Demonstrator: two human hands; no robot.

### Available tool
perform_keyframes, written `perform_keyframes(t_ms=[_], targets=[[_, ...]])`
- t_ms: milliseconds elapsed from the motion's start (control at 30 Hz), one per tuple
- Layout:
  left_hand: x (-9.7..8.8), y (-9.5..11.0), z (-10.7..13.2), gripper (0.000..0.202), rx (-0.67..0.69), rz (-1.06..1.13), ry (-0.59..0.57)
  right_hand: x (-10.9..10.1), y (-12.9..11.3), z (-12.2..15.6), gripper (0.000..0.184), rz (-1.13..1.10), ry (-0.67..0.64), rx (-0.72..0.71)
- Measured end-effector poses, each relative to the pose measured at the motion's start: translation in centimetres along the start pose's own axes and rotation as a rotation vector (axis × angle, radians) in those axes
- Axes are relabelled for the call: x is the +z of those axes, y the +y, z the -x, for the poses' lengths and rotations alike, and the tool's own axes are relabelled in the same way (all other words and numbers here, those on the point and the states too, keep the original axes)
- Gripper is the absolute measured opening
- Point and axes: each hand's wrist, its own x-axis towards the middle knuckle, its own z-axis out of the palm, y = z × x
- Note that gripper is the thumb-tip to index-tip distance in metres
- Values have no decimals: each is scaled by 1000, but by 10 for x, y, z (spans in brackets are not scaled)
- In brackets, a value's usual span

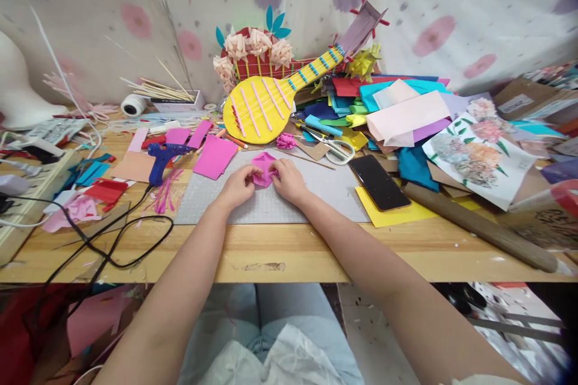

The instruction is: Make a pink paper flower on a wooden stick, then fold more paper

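Between my hands is a piece of folded pink paper (263,168) with creases across it, held above the grey cutting mat (253,210). My left hand (238,185) pinches its left edge between thumb and curled fingers. On the opposite edge, my right hand (289,179) grips the same paper with thumb and fingertips. Left of my hands lies a stack of flat pink sheets (215,156). A small crumpled pink paper flower (286,141) sits just beyond my right hand, near white-handled scissors (336,149).
A yellow paper lute (257,111) leans at the back. To the left lie a blue glue gun (162,159), its black cable (121,264) and a power strip (34,204). A phone (379,182), a wooden stick (478,225) and piled coloured paper (406,114) are on the right.
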Motion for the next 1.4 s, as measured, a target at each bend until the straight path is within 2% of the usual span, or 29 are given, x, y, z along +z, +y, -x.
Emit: perform_keyframes(t_ms=[100, 267, 400, 600, 900, 1400], targets=[[-3, -1, 0, 34, 23, -61, 13, -4, -2, 1, 19, -52, -25, -67], [-5, 0, 0, 30, -44, -196, 34, -6, -4, 2, 17, -92, -100, -144], [-3, 2, -1, 32, -49, -193, 43, -5, -4, 1, 17, -88, -116, -121], [2, 3, -5, 40, -72, -207, 55, -2, -5, 0, 27, -129, -96, -55], [4, 5, -6, 42, -121, -280, 53, 5, -8, 0, 21, -93, -52, -59], [5, 10, -8, 36, -182, -333, 72, 3, -9, -2, 18, -76, -85, -45]])
